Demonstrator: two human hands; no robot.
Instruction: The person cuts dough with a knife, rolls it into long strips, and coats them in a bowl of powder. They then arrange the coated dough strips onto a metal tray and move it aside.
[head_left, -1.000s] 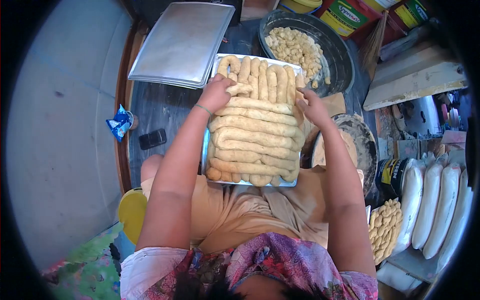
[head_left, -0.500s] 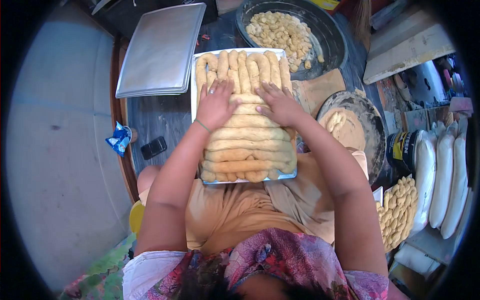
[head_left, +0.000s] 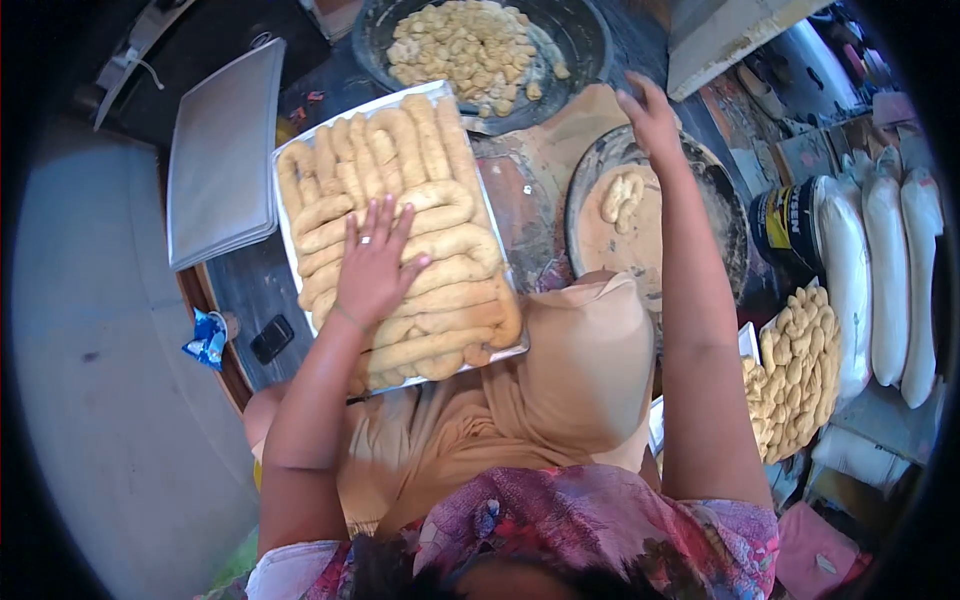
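Left hand point(head_left: 375, 265) flat, spread on dough ropes point(head_left: 400, 130); right hand point(head_left: 650, 115) open over floured pan point(head_left: 610, 255).

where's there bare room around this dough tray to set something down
Bare: the flat steel sheet left of the dough tray, the dark tabletop strip between sheet and phone, and the brown patch between tray and round pan. Crowded: the right side, with can, white bags and twisted dough.
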